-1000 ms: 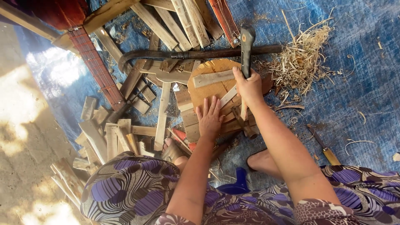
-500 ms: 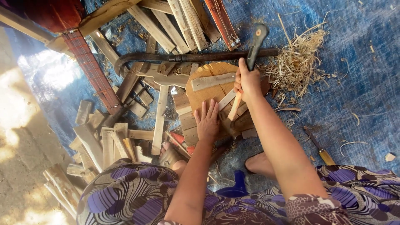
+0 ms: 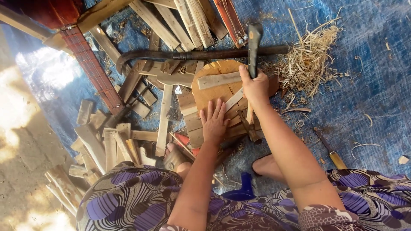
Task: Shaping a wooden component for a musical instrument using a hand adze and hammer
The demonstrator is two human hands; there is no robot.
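Wood is lying everywhere on the blue tarp [image 3: 368,98]. At the far left, a heap of short offcuts [image 3: 107,141] is being kept beside a reddish ribbed strip [image 3: 92,70], and longer slats [image 3: 180,21] are stacked along the top edge. A dark curved bar [image 3: 188,54] is stretched across the middle, just above the round block [image 3: 214,87].

On that block a few thin pieces are being worked. The left hand [image 3: 214,122] is being pressed flat on them, fingers spread and holding nothing. A narrow stick [image 3: 249,112] is being stood on end just right of it. The right hand [image 3: 255,87] is being wrapped tightly round the handle of a hatchet [image 3: 254,47], whose head is raised above the block; whether the same hand is also steadying the stick cannot be told from this angle.

Judging by the offcuts and the tangle of shavings [image 3: 310,60] at the right, much splitting is already done, while the long slats are seemingly waiting untouched.

Farther right, a yellow-handled tool [image 3: 332,152] is lying on the tarp, well apart from the hands. No packages, labels or signs are being shown.
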